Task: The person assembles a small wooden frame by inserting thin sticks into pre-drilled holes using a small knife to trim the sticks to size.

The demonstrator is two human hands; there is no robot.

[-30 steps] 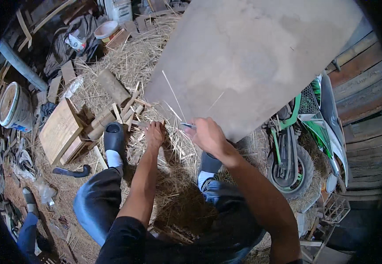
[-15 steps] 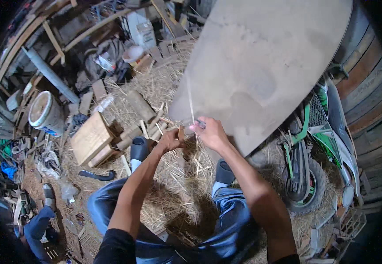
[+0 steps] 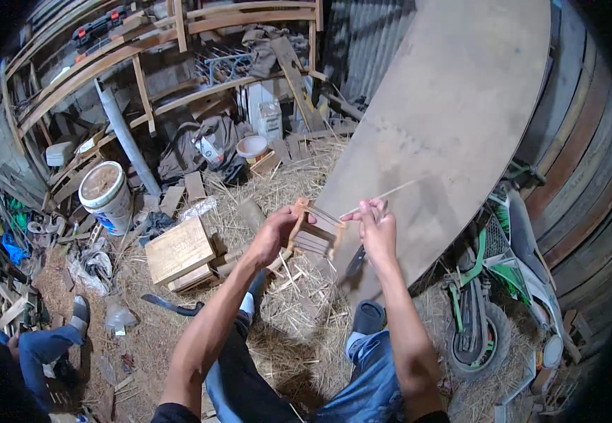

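We hold a small wooden frame (image 3: 337,240) up between us and a large panel (image 3: 447,127).
Our hands are apart: the left hand (image 3: 275,235) is clamped on the frame's left bar, and the right hand (image 3: 378,236) pinches a thin pale strip (image 3: 399,188), its near end close to the frame's right bar; we cannot tell whether they touch. Thin rods span the two bars. A dark-handled tool (image 3: 356,261) shows just beside our right hand, against the panel; whether we grip it, we cannot tell. Straw (image 3: 299,310) covers the floor below, between a pale wooden board (image 3: 179,250) and a green-and-white motorcycle (image 3: 503,282).
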